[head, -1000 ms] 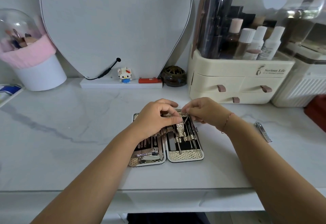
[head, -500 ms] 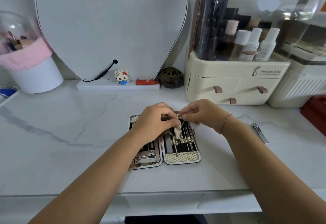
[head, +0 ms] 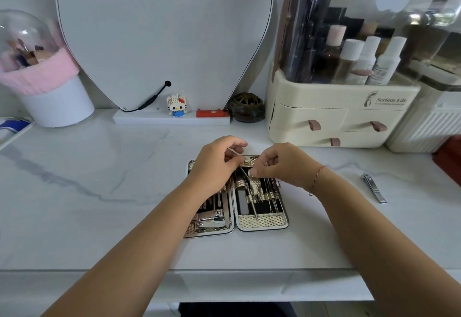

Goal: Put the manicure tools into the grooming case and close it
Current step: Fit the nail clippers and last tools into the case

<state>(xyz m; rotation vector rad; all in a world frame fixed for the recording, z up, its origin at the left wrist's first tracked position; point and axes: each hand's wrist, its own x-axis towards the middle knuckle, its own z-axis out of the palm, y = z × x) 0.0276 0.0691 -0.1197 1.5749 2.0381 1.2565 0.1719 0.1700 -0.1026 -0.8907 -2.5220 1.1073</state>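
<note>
The grooming case (head: 262,222) lies open flat on the white marble counter, with a gold woven lining and several metal tools strapped in both halves. My left hand (head: 214,167) rests over the top of the left half, its fingers pinching the upper end of a thin metal tool (head: 249,191) that slants down into the right half. My right hand (head: 282,164) hovers over the top of the right half, thumb and forefinger pinched on a woven strap beside that tool. A silver nail clipper (head: 373,188) lies loose on the counter to the right of the case.
A cream cosmetics organiser (head: 334,117) with drawers stands behind right. A white heart-shaped panel (head: 159,29), small figurine (head: 176,106), red lighter (head: 211,113) and dark jar (head: 246,107) line the back. A pink-trimmed brush holder (head: 50,87) is far left. The counter's front edge runs below the case.
Both hands stayed over the top of the case. The left fingers lifted slightly and the thin tool now slants more steeply into the right half.
</note>
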